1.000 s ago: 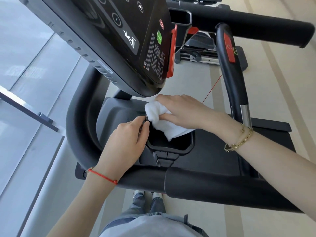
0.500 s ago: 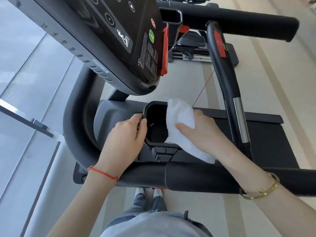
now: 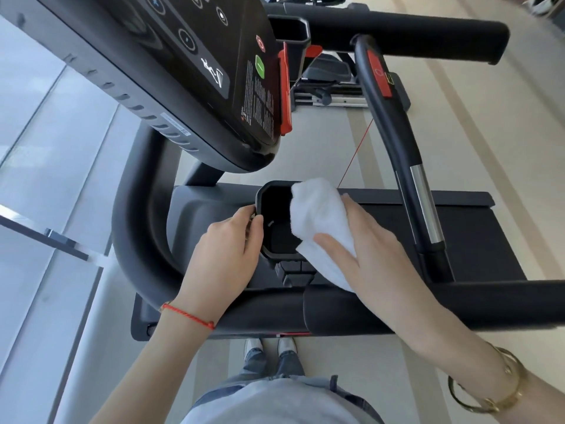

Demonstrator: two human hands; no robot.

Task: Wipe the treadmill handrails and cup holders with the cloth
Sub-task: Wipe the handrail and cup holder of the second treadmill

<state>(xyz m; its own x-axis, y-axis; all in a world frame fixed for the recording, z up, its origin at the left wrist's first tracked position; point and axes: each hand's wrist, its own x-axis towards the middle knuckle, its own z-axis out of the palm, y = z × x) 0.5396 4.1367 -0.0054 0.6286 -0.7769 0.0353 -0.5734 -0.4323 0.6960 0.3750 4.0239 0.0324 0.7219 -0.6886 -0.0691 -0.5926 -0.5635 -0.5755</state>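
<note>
A black cup holder sits in the treadmill's lower console, just under the display. My left hand grips its left rim with thumb and fingers. My right hand holds a white cloth and presses it over the holder's right rim and wall. The cloth drapes down to the padded front handrail, which runs across below both hands. A curved left handrail bends round the console. A black centre grip bar with a silver sensor rises at the right.
The black display console with a red safety clip overhangs the cup holder closely. A second cup holder and the far padded handrail lie at the top. A glass partition stands on the left. My feet are below.
My right hand has drawn the cloth from the far left of the cup holder across to its right rim, with my arm swinging down. My left hand stays on the left rim.
</note>
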